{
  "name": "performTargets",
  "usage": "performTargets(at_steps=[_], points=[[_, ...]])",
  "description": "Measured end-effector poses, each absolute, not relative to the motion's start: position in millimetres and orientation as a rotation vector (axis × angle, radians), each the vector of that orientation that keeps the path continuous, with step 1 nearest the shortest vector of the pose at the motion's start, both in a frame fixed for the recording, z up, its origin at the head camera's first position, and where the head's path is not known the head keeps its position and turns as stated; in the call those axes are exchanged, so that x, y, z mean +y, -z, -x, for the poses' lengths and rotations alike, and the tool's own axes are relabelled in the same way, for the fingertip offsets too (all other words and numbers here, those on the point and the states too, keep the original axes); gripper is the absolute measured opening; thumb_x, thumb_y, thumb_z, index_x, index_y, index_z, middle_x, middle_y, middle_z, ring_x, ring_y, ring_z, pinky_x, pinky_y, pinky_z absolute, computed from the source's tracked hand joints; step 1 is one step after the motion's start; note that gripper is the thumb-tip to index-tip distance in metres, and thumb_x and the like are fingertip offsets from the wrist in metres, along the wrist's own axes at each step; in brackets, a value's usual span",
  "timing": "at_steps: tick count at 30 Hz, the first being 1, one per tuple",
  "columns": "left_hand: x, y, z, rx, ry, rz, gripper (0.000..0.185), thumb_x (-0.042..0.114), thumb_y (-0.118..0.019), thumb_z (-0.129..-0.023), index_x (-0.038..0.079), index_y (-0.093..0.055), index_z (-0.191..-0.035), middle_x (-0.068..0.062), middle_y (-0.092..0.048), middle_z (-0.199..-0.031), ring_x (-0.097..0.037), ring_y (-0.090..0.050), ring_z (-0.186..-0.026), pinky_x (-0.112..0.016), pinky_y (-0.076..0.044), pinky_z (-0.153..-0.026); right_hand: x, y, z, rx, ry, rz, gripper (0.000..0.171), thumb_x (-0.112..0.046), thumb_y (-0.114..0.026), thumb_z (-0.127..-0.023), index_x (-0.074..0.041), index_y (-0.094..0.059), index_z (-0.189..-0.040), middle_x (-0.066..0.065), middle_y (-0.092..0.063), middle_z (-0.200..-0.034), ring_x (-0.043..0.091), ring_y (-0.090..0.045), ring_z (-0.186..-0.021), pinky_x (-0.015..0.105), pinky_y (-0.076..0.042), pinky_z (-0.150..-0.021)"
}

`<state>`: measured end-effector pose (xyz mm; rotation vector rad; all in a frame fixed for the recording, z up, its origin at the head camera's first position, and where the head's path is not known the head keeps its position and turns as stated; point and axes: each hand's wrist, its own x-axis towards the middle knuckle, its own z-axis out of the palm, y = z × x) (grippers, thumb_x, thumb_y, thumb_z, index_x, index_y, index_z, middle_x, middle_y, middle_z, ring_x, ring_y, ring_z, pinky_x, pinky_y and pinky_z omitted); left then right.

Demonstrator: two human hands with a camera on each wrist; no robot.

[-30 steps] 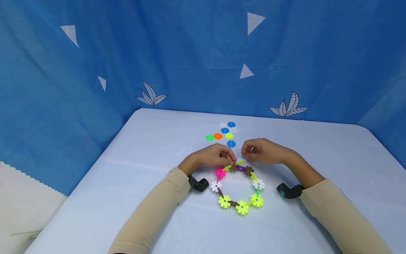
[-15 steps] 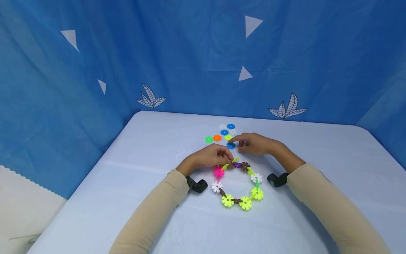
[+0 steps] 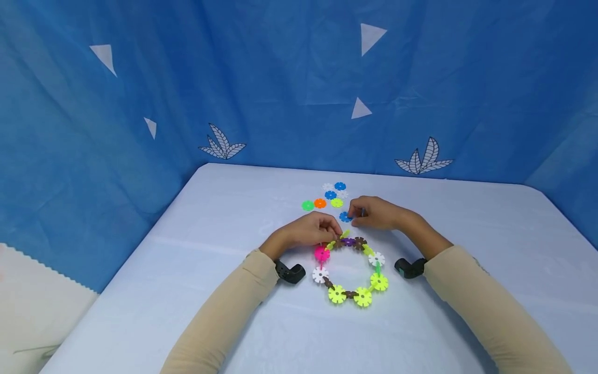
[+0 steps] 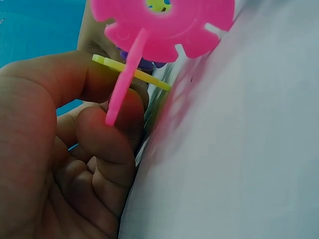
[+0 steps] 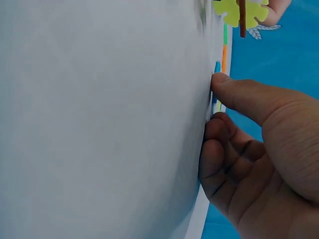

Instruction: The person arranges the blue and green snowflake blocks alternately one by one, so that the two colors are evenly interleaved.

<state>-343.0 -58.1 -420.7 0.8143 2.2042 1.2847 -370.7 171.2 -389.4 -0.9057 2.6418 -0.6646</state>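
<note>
Now your right hand (image 3: 374, 213) pinches the blue disc (image 3: 345, 216) just beyond the ring (image 3: 351, 270), toward the tabletop's (image 3: 224, 218) far edge, whose top your left hand (image 3: 310, 230) grips.

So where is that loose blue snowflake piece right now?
In the head view, the blue piece lies on the table at the right hand fingertips, just beyond the ring.

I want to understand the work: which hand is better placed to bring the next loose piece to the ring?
Probably the right hand: it pinches the loose blue piece, while the left hand holds the ring.
</note>
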Motion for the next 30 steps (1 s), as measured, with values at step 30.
performTargets(at_steps=[30], points=[[-58, 423, 341, 2.234, -1.306, -0.787, 0.011, 0.02, -0.061, -0.086, 0.017, -0.066, -0.095, 0.0, -0.065, -0.085, -0.011, -0.052, -0.069, -0.025, -0.045, -0.067, 189, 402, 353, 2.194, 1.311, 0.419, 0.025, -0.02, -0.061, -0.088, 0.0, -0.058, -0.101, 0.008, -0.061, -0.081, 0.016, -0.062, -0.072, 0.035, -0.055, -0.075]])
